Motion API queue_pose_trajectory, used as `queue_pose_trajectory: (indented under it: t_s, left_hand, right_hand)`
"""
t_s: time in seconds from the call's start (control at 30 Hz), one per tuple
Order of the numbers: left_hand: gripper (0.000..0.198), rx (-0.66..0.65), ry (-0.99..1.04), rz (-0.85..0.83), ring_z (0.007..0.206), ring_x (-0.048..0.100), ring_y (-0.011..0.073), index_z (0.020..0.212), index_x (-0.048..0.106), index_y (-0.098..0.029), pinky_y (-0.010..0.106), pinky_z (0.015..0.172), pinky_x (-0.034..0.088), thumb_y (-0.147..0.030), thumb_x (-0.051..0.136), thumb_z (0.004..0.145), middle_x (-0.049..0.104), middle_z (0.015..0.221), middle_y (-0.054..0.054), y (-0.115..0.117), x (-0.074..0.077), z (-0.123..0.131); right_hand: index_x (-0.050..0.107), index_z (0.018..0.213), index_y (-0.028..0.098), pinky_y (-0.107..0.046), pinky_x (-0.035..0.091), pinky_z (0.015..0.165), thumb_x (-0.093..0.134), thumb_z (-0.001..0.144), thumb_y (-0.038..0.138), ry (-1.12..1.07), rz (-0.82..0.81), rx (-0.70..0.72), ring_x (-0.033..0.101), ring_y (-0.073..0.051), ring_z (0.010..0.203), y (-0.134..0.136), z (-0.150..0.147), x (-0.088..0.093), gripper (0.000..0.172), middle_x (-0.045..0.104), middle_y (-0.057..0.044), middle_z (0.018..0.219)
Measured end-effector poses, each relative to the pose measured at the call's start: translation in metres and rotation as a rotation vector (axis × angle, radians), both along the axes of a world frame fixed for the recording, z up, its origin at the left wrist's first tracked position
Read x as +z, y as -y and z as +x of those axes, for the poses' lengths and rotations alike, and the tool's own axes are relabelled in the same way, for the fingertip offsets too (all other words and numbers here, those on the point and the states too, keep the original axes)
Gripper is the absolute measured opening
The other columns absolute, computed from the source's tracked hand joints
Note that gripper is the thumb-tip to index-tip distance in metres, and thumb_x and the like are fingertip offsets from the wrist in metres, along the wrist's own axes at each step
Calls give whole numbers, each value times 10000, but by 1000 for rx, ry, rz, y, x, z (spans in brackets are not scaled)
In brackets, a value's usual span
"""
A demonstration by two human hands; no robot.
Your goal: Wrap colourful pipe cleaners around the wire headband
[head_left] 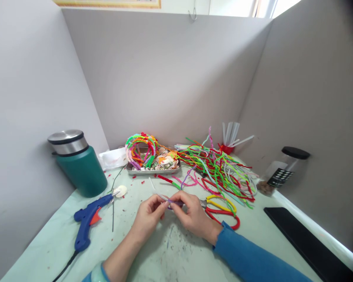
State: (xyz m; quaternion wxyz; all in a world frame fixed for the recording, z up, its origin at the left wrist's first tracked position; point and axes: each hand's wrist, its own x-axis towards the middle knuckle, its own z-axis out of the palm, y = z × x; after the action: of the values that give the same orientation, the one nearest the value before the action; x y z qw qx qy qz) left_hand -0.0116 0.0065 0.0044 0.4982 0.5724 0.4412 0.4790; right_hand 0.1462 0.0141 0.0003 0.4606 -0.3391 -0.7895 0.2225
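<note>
My left hand (151, 213) is closed in a pinch on a white pipe cleaner (164, 197), whose pale end sticks up to the left. Fingertip to fingertip with it, my right hand (191, 214) pinches a purple pipe cleaner (186, 179); one end rises behind the fingers. The two strands meet between my hands, but the fingers hide how they join. Scissors (220, 211) with red and yellow handles lie partly under my right hand. Just behind my hands is a short red and green pipe cleaner (169, 180).
Left stand a blue glue gun (86, 223), its nozzle by a white disc (120, 191), and a green flask (82, 168). Behind are a metal tray (153, 172) with colourful rings and a pipe cleaner heap (223, 168). At right are a jar (282, 172) and black slab (306, 243).
</note>
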Motion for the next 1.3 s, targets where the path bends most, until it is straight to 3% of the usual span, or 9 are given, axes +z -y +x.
queue_pose_trajectory:
  t_s: [0.1, 0.57, 0.77, 0.93, 1.13, 1.3]
  left_hand:
    - [263, 24, -25, -26, 447, 388, 72, 662, 563, -142, 180, 450, 297, -394, 624, 708, 472, 484, -49, 0, -1, 0]
    - [313, 31, 30, -260, 330, 291, 35, 655, 536, -149, 163, 350, 188, -439, 653, 651, 435, 403, -77, 2, 2, 1]
    - [325, 30, 58, -255, 325, 295, 33, 650, 543, -141, 167, 344, 191, -457, 608, 692, 547, 453, -24, 3, 3, 2]
    - [342, 63, 19, -267, 313, 273, 33, 624, 548, -147, 173, 350, 170, -478, 614, 679, 438, 384, -69, 2, 0, 2]
    - [334, 70, -79, -166, 388, 364, 60, 654, 611, -132, 184, 416, 252, -463, 602, 698, 486, 415, -47, 0, -2, 1]
    - [288, -4, -65, -94, 507, 470, 93, 775, 626, -109, 197, 529, 354, -389, 610, 711, 547, 510, -22, 0, -1, 1]
  right_hand:
    - [550, 837, 180, -238, 410, 593, 481, 823, 178, 0, -8, 6, 554, -132, 637, 0, 0, 0, 71, 600, -24, 721]
    - [550, 877, 184, -248, 403, 608, 493, 812, 166, 110, 27, -7, 545, -140, 657, -4, 1, -3, 87, 603, -27, 761]
    - [556, 909, 186, -265, 410, 656, 471, 827, 155, 126, 45, 16, 552, -154, 717, -4, 2, -1, 123, 602, -42, 802]
    - [550, 898, 187, -266, 403, 642, 469, 835, 189, 139, 52, 21, 543, -155, 703, -4, 2, -2, 102, 594, -45, 791]
    - [537, 852, 182, -262, 389, 627, 461, 832, 166, 153, 75, -21, 535, -151, 686, -4, 2, -3, 81, 581, -39, 761]
    - [533, 846, 179, -256, 383, 613, 458, 835, 160, 118, 80, -63, 523, -143, 675, -7, 3, -4, 78, 567, -32, 752]
